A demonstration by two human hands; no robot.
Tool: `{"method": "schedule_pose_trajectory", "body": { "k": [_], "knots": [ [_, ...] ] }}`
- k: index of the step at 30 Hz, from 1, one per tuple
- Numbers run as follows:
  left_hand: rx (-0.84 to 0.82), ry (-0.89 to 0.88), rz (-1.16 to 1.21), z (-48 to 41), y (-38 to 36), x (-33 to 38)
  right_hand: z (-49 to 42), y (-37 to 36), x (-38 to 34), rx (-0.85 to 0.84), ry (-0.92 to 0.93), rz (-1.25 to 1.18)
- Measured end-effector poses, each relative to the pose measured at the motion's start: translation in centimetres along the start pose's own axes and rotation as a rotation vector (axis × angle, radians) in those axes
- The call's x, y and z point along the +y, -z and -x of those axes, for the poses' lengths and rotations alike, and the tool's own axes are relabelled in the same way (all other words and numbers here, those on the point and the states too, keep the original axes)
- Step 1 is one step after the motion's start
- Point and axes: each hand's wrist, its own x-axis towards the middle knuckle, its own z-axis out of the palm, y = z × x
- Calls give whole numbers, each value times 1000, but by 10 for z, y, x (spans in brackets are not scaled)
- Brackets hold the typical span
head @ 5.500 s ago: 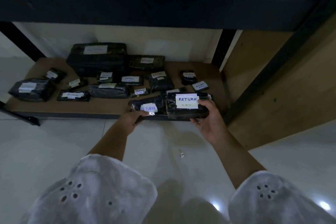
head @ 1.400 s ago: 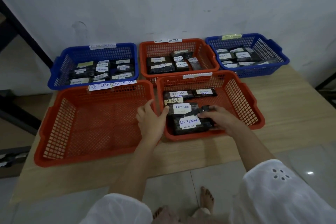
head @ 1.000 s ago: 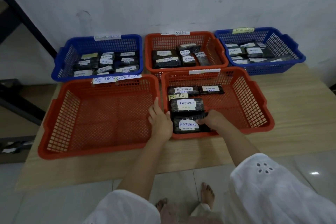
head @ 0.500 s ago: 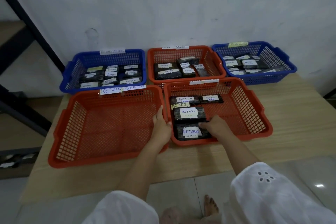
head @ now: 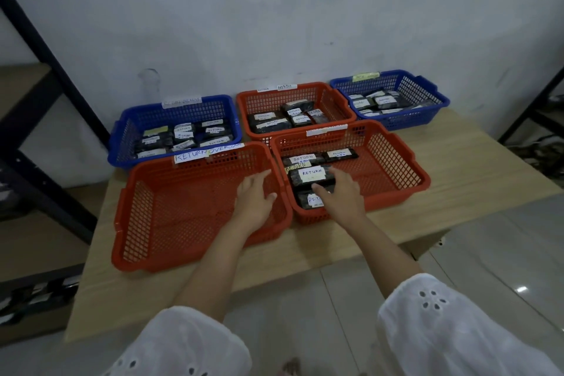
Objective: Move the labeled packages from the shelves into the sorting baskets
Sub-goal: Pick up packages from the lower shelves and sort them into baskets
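Five baskets stand on a low wooden table [head: 476,180]. The near right red basket [head: 409,174] holds several black packages with white RETURN labels. One such package [head: 308,175] lies in its left half, and another [head: 306,200] lies just in front, partly hidden by my right hand [head: 341,195]. That hand hovers over the near package with fingers relaxed, holding nothing. My left hand [head: 254,200] hangs open over the right end of the near left red basket [head: 146,223], labelled RETURN OVERDUE, which has nothing inside.
At the back stand a blue basket [head: 122,137], a red basket [head: 338,101] and another blue basket [head: 433,98], each holding several labelled black packages. A dark metal shelf frame [head: 48,52] rises at the left, another at the far right. Tiled floor lies below the table.
Both hands let go of the two RETURN packages in the near right red basket and lifted back. My left hand moved left, off the basket rim, over the near left basket.
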Motion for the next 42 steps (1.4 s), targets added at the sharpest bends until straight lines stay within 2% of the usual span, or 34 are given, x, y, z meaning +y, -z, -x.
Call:
{"method": "schedule_pose_trajectory", "body": {
  "k": [5, 10, 16, 19, 22, 34, 37, 42],
  "knots": [
    [-10, -143, 5, 53, 28, -9, 38, -1, -12, -23, 92, -121],
    [18, -136, -29, 126, 57, -31, 97, -12, -27, -102, 148, -284],
    [77, -106, -78, 202, 92, -71, 174, -54, -62, -250, 213, -316],
    [109, -98, -74, 230, 122, -93, 206, -77, -90, -343, 305, -283],
    [148, -86, -79, 253, 160, -118, 231, -98, -127, -367, 352, -283],
    [165, -44, -210, 341, 337, -268, 357, -246, -307, -478, 333, -479],
    [158, -23, -195, 348, 365, -303, 374, -276, -333, -522, 287, -515],
    [120, -18, -151, 330, 387, -340, 364, -314, -354, -492, 230, -522]
  ]
}}
